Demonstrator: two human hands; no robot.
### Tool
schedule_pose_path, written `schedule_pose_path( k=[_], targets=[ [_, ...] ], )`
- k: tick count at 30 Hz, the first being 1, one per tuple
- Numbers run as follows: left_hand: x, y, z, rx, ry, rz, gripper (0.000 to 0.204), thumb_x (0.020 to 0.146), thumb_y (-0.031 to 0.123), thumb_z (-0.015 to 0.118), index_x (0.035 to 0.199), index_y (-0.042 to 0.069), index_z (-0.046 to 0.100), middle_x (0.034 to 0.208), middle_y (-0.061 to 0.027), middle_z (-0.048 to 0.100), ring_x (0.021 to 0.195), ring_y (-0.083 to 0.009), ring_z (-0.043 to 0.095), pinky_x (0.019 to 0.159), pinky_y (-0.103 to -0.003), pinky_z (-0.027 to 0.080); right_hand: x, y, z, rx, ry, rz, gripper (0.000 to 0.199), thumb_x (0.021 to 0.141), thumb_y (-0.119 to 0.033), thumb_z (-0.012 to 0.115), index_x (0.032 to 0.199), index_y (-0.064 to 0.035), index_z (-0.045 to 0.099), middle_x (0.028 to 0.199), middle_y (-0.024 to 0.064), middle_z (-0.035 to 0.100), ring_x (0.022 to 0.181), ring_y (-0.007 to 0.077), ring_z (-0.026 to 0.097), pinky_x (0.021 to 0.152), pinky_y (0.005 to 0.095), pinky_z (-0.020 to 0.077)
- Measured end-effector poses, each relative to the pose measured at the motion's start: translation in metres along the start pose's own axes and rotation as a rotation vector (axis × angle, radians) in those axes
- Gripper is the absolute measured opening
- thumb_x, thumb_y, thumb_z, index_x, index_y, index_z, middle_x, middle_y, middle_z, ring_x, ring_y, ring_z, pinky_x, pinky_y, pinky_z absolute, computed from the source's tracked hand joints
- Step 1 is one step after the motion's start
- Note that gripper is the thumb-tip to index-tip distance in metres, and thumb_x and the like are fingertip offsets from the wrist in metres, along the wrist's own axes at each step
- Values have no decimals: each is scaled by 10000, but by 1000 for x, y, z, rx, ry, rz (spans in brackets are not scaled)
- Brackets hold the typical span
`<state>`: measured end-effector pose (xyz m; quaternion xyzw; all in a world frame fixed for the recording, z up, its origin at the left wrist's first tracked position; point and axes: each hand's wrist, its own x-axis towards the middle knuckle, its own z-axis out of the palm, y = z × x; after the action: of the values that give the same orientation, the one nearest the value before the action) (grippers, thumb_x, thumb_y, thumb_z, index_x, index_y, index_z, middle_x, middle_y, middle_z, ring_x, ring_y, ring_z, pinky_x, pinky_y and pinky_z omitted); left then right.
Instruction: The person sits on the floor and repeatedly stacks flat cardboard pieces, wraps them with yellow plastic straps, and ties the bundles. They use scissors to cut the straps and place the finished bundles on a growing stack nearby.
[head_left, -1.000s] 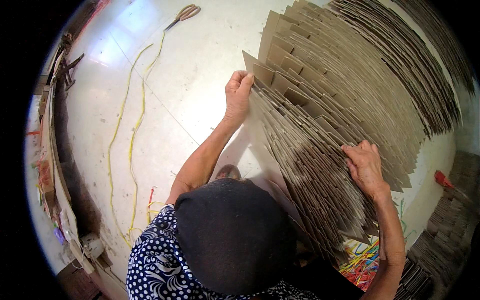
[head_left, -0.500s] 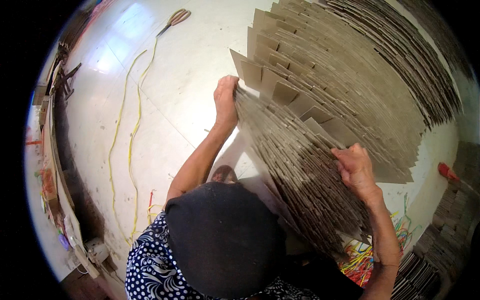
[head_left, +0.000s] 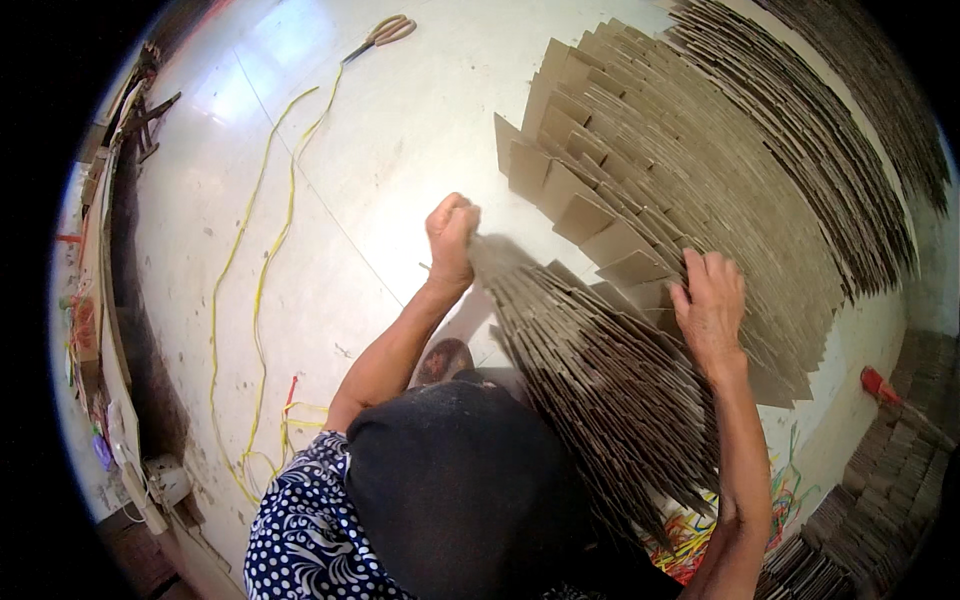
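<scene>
Fanned cardboard bundle (head_left: 605, 375) held beside standing sheets (head_left: 690, 180)
Its upper end is clenched in the left hand (head_left: 452, 240); the right hand (head_left: 712, 305) is set at the sheets, whether its fingers are closed cannot be told

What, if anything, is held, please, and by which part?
The left hand grips the cardboard bundle by its upper end; whether the right hand holds anything is unclear.

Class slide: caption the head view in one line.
Left hand gripping a bundle of cardboard sheets, right hand at the larger stack.
</scene>
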<state>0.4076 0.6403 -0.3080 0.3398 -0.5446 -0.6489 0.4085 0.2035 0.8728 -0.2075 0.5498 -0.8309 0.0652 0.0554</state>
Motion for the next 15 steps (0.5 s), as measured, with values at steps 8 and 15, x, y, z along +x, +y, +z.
schedule_pose_path(
  k=[8, 15],
  targets=[
    [-18, 2, -23, -103, 48, -46, 216, 800, 99, 463, 631, 96, 329, 585, -16, 375, 542, -96, 298, 504, -257, 283, -3, -6, 0, -50, -34, -104, 68, 753, -34, 556, 730, -85, 517, 614, 62, 510, 731, 260, 499, 693, 378, 365],
    [-14, 2, -22, -74, 46, -7, 203, 778, 75, 465, 599, 72, 371, 605, 20, 346, 560, -76, 296, 495, -249, 262, -32, 9, -27, -64, -88, -49, 93, 733, -52, 602, 741, -106, 526, 646, 55, 539, 736, 258, 492, 693, 392, 362]
  ],
)
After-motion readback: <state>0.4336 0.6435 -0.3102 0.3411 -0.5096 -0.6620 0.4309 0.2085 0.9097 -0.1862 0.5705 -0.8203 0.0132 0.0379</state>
